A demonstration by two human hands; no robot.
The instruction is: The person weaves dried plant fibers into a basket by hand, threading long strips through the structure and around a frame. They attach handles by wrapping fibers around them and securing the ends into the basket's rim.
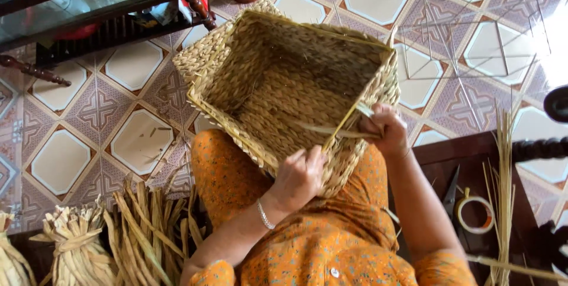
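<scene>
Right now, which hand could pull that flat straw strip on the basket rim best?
The right hand, probably: it already pinches the flat straw strip at the square woven straw basket rim. The left hand steadies the wall.

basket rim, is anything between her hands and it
Nothing visible. The left hand rests on the woven basket at its near rim, and the right hand grips the rim corner, pinching a reed strip.

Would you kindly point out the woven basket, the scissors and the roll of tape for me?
woven basket (278,79): head view, on its inner woven wall.
scissors (451,194): head view, on the dark blades.
roll of tape (474,215): head view, on the ring's rim.
</scene>
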